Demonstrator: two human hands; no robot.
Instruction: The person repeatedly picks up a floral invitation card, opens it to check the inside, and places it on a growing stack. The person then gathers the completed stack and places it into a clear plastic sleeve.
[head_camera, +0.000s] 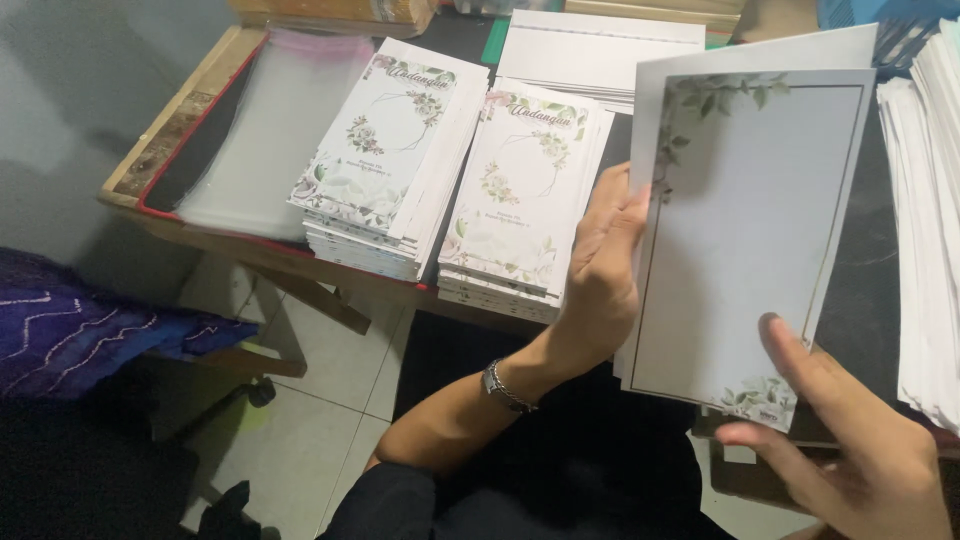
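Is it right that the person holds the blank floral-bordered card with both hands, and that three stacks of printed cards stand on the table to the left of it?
Not quite: the head view shows two stacks of printed cards, not three. They stand side by side on the table, left of the blank floral-bordered card, which the left hand and right hand both hold.

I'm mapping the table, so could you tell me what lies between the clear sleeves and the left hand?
Two stacks of floral cards, in the head view.
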